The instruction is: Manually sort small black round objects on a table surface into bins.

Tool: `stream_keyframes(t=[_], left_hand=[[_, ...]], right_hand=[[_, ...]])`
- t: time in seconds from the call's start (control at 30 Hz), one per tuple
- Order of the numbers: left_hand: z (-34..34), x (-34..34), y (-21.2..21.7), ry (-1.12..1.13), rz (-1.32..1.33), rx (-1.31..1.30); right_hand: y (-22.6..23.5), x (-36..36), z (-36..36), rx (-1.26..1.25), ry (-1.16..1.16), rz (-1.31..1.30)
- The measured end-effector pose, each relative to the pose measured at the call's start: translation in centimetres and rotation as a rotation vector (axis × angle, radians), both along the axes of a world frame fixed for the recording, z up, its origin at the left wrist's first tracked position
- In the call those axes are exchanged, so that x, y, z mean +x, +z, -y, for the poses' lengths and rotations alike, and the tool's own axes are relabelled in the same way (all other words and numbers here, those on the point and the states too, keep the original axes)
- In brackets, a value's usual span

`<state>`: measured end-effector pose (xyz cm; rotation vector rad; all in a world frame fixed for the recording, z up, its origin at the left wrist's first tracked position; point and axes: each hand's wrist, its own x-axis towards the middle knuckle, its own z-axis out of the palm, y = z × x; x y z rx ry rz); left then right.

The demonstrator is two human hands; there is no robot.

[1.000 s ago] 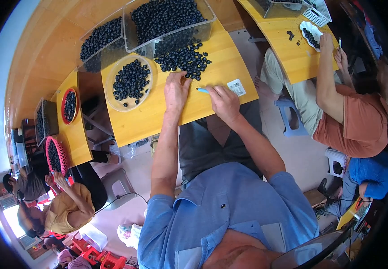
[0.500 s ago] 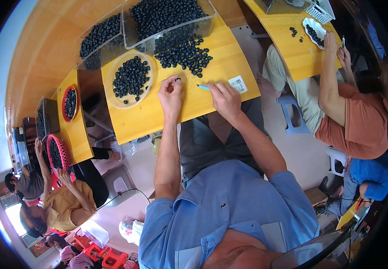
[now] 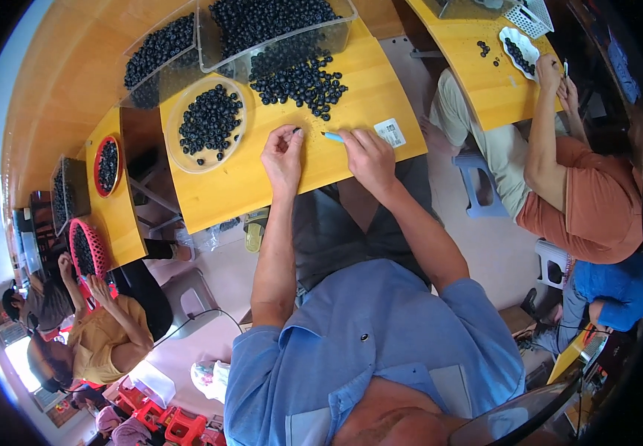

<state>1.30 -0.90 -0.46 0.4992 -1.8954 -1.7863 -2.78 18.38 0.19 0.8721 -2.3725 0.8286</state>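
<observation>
My left hand (image 3: 283, 157) is closed in a pinch over the yellow table (image 3: 236, 197), a small dark round bead-like piece (image 3: 296, 131) between thumb and fingertip. To its right, my right hand (image 3: 370, 157) grips a slim tool with a light-blue handle (image 3: 332, 137), its tip toward the left hand with a small gap between. What kind of tool it is I cannot make out. Beyond my hands lies a loose heap of the same dark pieces (image 3: 306, 85). A clear round tray (image 3: 175, 152) with more of them stands left of the left hand.
Two clear bins (image 3: 277, 46) full of dark pieces stand at the far edge. A white printed label (image 3: 390, 132) lies right of my right hand. At the right table a person (image 3: 596, 186) works by a white dish (image 3: 505, 36); at left another handles a pink basket (image 3: 98, 249).
The tool's tip has come a little closer to the piece in my left hand, and its handle lies more level. The whole view has shifted slightly.
</observation>
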Motion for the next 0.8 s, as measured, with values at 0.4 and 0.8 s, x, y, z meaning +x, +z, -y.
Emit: stream_keyframes(t=[0.4, 0.8], left_hand=[[-0.8, 0.1, 1.4, -0.122, 0.047, -0.371], [-1.2, 0.1, 0.9, -0.218, 0.116, -0.272]], right_hand=[[-0.1, 0.0, 0.0, -0.007, -0.02, -0.005], [-0.4, 0.0, -0.2, 0.033, 0.035, -0.039]])
